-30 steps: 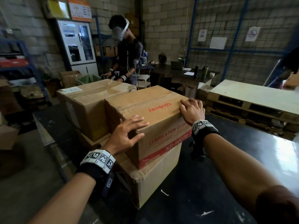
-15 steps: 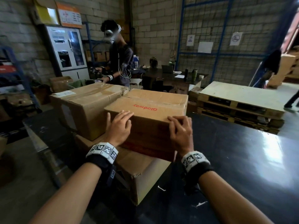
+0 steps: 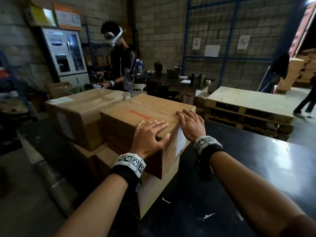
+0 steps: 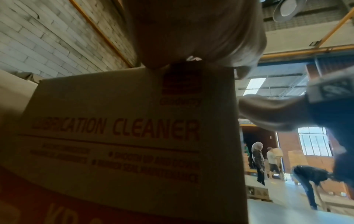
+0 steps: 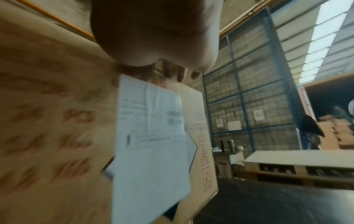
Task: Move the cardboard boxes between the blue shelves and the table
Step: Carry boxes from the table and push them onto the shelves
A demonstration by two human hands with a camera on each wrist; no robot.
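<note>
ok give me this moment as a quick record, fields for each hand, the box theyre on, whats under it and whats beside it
left hand: left hand lies over the near top corner of the Glodway box, thumb down its side
right hand: right hand rests flat on the box top, fingers straight
box: Glodway box, red print, white label on its right end
under it: lower cardboard box, on the dark table
beside it: taped cardboard box, to its left
background: wooden pallets, person in a headset
</note>
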